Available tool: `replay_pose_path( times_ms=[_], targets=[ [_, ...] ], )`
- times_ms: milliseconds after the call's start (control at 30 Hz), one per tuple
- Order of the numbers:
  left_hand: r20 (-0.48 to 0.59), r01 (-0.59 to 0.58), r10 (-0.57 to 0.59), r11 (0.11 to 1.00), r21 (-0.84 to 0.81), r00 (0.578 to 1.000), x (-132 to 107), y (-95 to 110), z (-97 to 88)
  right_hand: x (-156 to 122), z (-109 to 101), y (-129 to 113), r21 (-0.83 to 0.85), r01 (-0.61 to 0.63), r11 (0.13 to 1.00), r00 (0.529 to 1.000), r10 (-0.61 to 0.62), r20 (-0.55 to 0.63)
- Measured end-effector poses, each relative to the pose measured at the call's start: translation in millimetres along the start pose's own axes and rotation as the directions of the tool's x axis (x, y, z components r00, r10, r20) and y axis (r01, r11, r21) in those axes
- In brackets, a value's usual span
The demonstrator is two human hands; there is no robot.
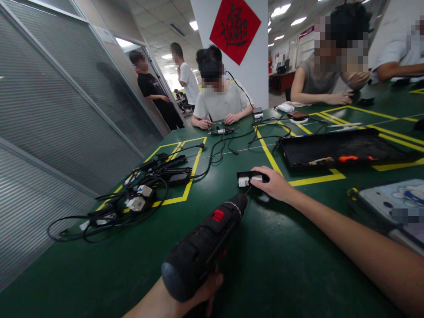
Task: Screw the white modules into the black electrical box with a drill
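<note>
My left hand (207,289) is wrapped round the grip of a black cordless drill (202,247) with a red switch on top. The drill points away from me, and its thin bit (247,191) reaches to the near side of a small black housing (241,175) with white blocks (245,181) in it. Whether the bit touches a screw there is too small to tell. My right hand (273,183) grips the right end of this housing on the green table, thumb in front and fingers over the top.
Tangled black cables and adapters (172,174) lie at left. A shallow black tray (331,152) holding an orange item (348,158) stands at right, with a printed case (394,203) nearer me. Yellow tape marks the table (281,274). Two people work across it; others are farther off.
</note>
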State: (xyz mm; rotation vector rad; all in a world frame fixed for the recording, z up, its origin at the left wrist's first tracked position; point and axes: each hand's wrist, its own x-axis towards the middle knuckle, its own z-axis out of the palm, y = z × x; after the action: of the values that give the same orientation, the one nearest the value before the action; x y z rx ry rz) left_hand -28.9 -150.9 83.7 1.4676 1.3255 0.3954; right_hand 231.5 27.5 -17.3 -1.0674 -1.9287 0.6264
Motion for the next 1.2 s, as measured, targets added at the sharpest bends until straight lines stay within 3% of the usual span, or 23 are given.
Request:
replay_pose_path(
  times_ms=[700, 967, 1200],
  targets=[
    [0.020, -0.008, 0.009, 1.000, -0.004, 1.000, -0.1, -7.4, -0.3, 0.5, 0.1, -1.5, -0.013, -0.009, 1.000, 1.000, 0.008, -0.009],
    [-0.158, -0.092, 0.097, 0.995, 0.036, 0.983, 6.1, -11.9, -3.1, 0.5, 1.4, 0.2, -0.006, -0.004, 1.000, 1.000, 0.004, -0.010],
    [0.010, -0.003, 0.003, 0.998, 0.059, 1.000, -0.5, -4.6, 0.3, 0.8, -0.2, -0.4, -0.008, -0.009, 1.000, 1.000, 0.009, -0.005]
  ],
)
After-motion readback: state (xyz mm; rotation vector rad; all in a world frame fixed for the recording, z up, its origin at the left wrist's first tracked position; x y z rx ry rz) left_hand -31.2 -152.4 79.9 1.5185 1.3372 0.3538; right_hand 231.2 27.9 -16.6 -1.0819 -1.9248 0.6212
